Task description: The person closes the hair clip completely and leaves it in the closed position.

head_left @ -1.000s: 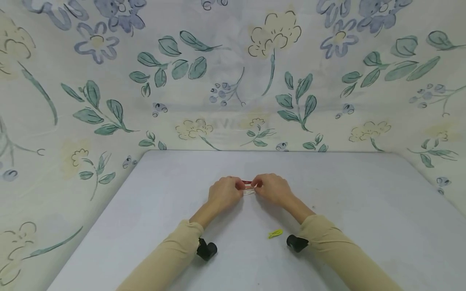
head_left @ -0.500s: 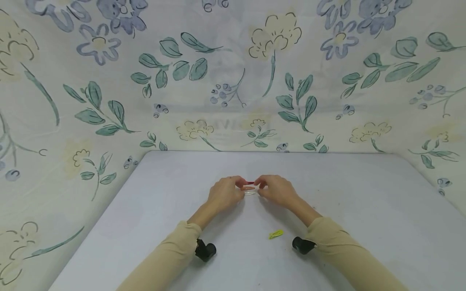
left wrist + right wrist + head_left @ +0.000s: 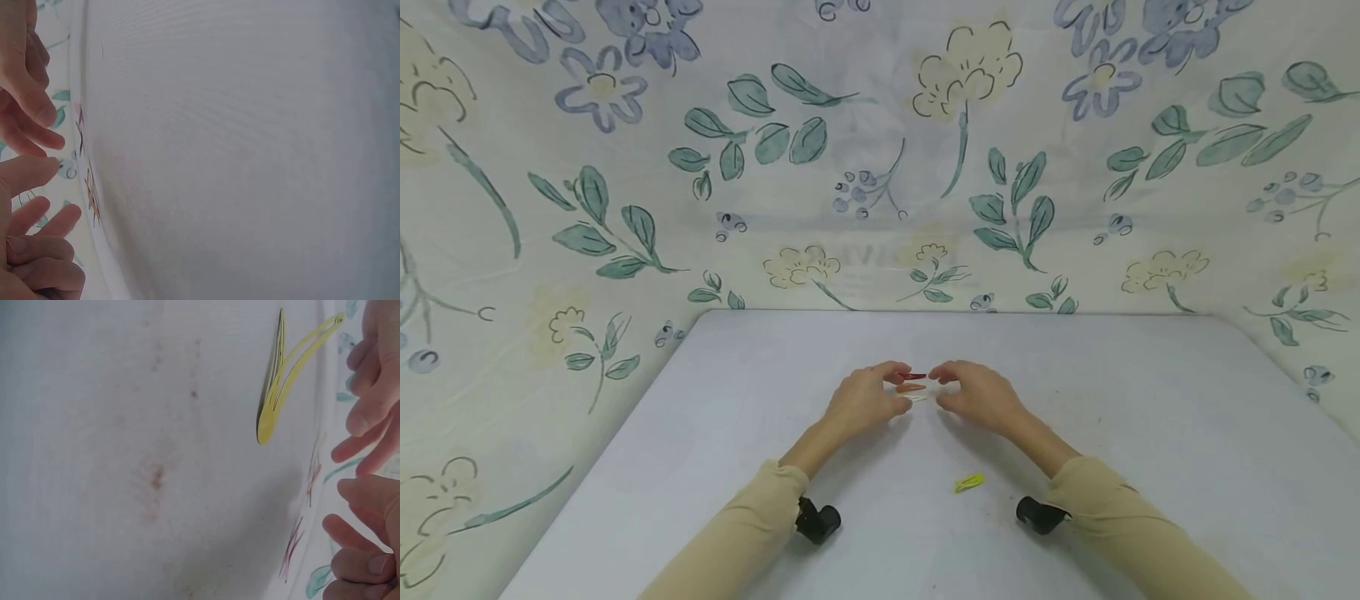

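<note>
Three small snap hair clips lie in a stack of rows on the table: a red clip farthest off, an orange clip in the middle, a white clip nearest. My left hand is at their left ends, index finger and thumb spread apart, its fingertips overlapping the red one in the head view. To the right of the row, my right hand hovers with loosely bent fingers and nothing between them. A yellow clip lies nearer to me, its two arms sprung apart in the right wrist view.
The white table ends at a flower-printed cloth behind and at the sides. Black wrist cameras, a left one and a right one, stick out from the beige sleeves just over the tabletop.
My right hand has let go of the clips and drawn off to the right. My left fingers have loosened at the clips' left ends, leaving the red, orange and white clips in their rows.
</note>
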{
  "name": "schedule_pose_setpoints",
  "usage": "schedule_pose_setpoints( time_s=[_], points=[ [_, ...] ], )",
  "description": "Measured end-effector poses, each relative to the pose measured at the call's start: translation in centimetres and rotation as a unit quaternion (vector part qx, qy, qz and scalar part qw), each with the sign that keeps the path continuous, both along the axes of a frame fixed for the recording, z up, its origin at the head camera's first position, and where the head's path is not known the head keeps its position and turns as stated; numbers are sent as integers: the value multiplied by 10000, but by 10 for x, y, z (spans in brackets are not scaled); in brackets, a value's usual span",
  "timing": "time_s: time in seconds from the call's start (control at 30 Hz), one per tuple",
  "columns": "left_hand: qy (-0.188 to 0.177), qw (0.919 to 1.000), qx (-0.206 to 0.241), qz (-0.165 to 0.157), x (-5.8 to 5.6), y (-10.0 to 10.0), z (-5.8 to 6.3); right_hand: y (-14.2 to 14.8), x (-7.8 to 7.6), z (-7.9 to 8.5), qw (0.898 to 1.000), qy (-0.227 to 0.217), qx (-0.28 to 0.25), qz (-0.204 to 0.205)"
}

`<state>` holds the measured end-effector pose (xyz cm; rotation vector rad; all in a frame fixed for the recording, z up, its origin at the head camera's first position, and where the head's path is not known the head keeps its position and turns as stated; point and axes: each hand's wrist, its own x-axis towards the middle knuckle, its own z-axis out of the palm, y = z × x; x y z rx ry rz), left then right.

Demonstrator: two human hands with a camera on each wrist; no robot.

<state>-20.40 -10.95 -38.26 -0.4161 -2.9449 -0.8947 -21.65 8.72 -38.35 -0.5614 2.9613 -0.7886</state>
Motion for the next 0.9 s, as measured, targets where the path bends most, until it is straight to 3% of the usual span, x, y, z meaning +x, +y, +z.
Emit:
schedule_pose_setpoints(
  time_s=[0.43,0.73,0.9],
  points=[
    [59,9993,279,-254,13,2,3,8,13,3,9997,224,-8,74],
    [79,9975,335,-611,25,10,8,24,17,12,9976,451,-481,210],
    [38,9964,365,-760,33,11,10,31,23,14,9979,323,-533,196]
  ],
)
